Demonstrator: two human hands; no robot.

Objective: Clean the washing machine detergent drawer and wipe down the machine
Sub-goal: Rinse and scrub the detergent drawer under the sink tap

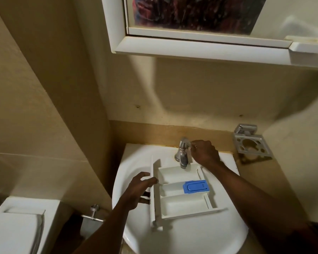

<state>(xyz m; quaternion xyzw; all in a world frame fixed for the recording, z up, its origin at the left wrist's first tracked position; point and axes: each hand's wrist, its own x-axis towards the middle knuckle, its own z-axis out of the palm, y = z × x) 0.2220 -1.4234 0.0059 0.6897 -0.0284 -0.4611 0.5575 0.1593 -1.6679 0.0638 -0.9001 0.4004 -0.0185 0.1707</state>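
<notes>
A white detergent drawer with three compartments and a blue insert lies across the white sink, its far compartment under the spout of the chrome tap. My left hand grips the drawer's front panel at its left end. My right hand is closed on the tap's handle, just right of the tap. No water is visible running from the spout.
A white mirrored cabinet hangs above the sink. A metal toothbrush holder is fixed to the wall on the right. A white toilet cistern and a chrome paper holder stand at the lower left.
</notes>
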